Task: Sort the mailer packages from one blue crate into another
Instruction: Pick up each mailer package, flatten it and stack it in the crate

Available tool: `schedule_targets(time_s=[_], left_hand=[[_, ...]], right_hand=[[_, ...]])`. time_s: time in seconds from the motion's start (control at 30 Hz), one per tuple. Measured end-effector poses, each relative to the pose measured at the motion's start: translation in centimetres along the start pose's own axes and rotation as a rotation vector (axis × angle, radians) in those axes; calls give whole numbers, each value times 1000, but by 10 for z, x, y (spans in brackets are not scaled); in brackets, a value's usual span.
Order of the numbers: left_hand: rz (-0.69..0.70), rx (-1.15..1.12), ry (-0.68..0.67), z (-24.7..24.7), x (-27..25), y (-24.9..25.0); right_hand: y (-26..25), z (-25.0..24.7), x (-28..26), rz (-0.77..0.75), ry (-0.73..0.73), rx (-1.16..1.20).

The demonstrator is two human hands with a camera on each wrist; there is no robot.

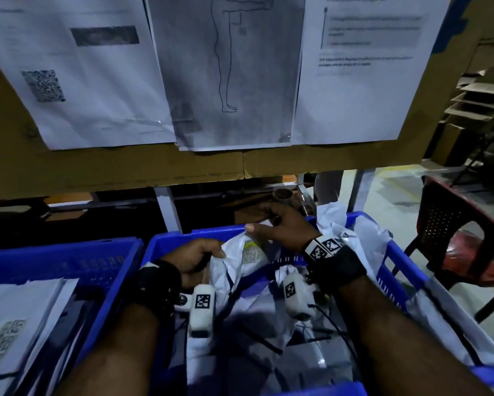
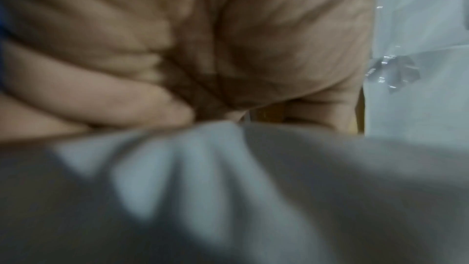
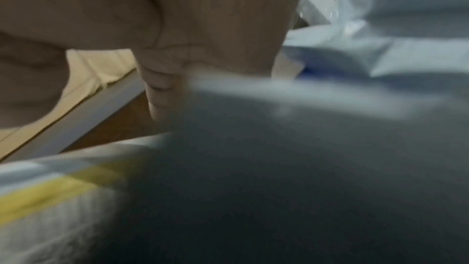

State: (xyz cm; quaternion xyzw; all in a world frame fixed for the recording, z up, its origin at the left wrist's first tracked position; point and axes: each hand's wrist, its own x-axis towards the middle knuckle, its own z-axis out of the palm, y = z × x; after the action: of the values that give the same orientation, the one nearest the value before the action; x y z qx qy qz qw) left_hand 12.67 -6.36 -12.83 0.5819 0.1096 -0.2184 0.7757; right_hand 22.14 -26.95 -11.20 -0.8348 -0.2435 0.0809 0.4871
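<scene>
A white mailer package [image 1: 247, 254] with a yellow-edged label is lifted upright over the right blue crate [image 1: 171, 238], which holds several more white mailers [image 1: 257, 312]. My left hand [image 1: 195, 260] grips the package's left edge with curled fingers. The right hand [image 1: 280, 227] pinches its top edge between thumb and fingers near the crate's far rim. In the left wrist view my left hand [image 2: 177, 51] is curled over blurred white plastic [image 2: 228, 168]. The right wrist view shows my right hand [image 3: 177, 47] over the blurred package [image 3: 50, 198]. The left blue crate [image 1: 117, 261] holds flat mailers [image 1: 17, 318].
A cardboard panel [image 1: 111, 167] with taped paper sheets hangs just behind the crates. A red plastic chair [image 1: 457, 224] stands to the right of the right crate. Cables from the wrist cameras trail over the mailers in the right crate.
</scene>
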Motion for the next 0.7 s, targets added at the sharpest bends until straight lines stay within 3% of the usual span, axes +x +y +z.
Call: schedule_targets(time_s=[0.1, 0.3, 0.43, 0.5, 0.57, 0.63, 0.7], left_hand=[[29, -82, -101, 7, 0, 0], [72, -164, -187, 25, -2, 3], [229, -323, -227, 4, -4, 15], [294, -409, -346, -10, -3, 20], [353, -385, -264, -11, -4, 24], [414, -269, -10, -4, -6, 27], [490, -223, 134, -1, -6, 31]], right_hand=[[6, -17, 5, 21, 96, -73], [20, -39, 4, 36, 175, 123], [16, -46, 3, 2, 358, 270], [9, -48, 0, -7, 428, 425], [8, -48, 0, -7, 411, 519], [8, -47, 0, 0, 325, 540], [10, -50, 0, 7, 247, 498]])
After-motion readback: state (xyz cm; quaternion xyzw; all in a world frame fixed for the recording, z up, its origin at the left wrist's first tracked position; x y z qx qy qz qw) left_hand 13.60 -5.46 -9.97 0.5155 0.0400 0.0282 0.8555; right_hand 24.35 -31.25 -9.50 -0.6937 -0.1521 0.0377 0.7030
